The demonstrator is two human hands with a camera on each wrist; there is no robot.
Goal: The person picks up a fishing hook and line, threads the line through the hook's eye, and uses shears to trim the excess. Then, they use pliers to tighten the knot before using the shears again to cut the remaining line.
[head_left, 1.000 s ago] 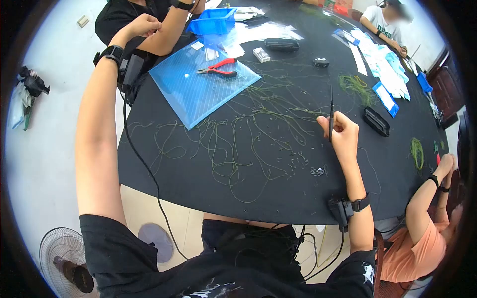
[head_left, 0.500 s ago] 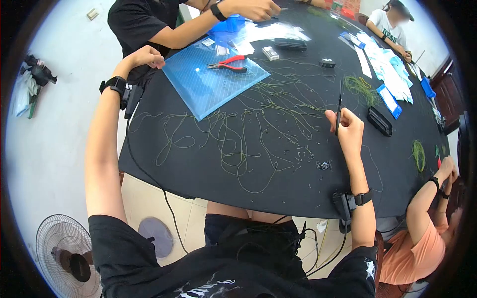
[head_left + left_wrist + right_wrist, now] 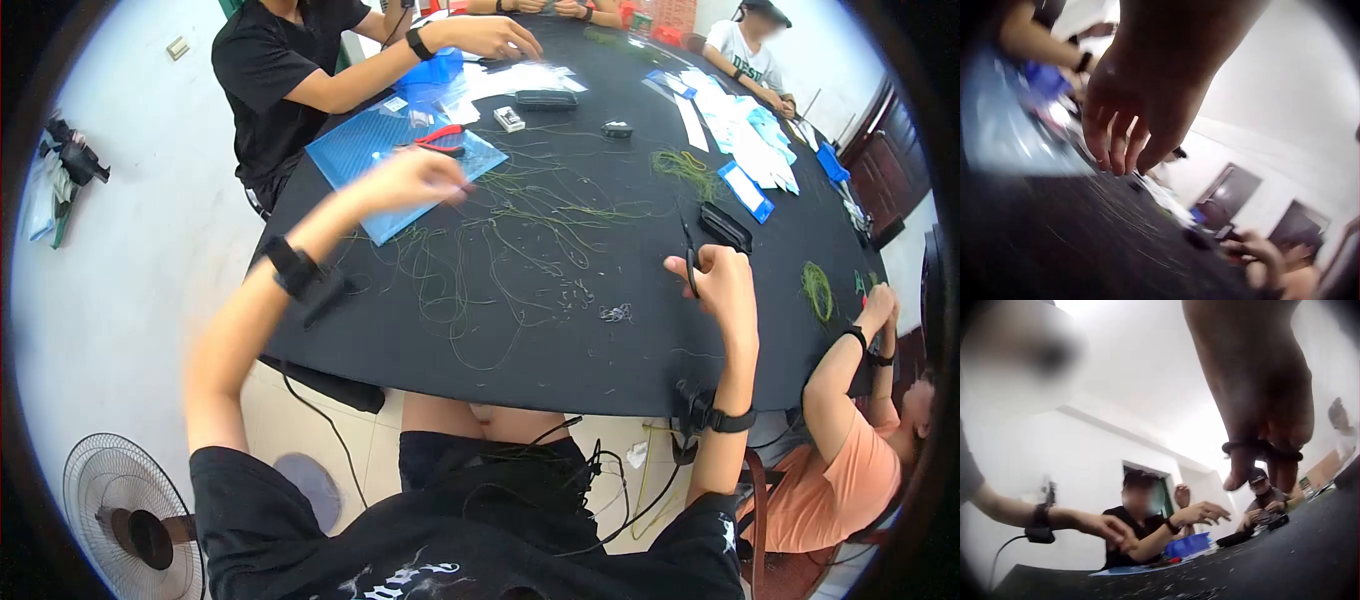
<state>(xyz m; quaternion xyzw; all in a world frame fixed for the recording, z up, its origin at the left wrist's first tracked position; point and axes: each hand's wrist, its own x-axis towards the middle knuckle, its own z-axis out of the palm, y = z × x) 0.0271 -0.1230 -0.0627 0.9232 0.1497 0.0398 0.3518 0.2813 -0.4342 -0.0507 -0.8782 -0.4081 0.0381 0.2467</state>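
On the left, a blue folder point(image 3: 345, 150) is laid on the black surface point(image 3: 640, 375), w/ red-handled pliers point(image 3: 441, 133) on top. Over its near part the left hand point(image 3: 405, 184) is held, blurred, fingers relaxed & open. Toward the middle, green threads point(image 3: 545, 216) are spread, w/ small bits point(image 3: 615, 313) nearer. On the right, scissors point(image 3: 690, 260) are gripped by the right hand's point(image 3: 730, 292) fingers, blades pointed to far side, approx. upright.

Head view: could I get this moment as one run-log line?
left hand: blurred, near blue sheet, nothing visibly held | right hand: holds scissors | pliers: on sheet | green strands: on black table
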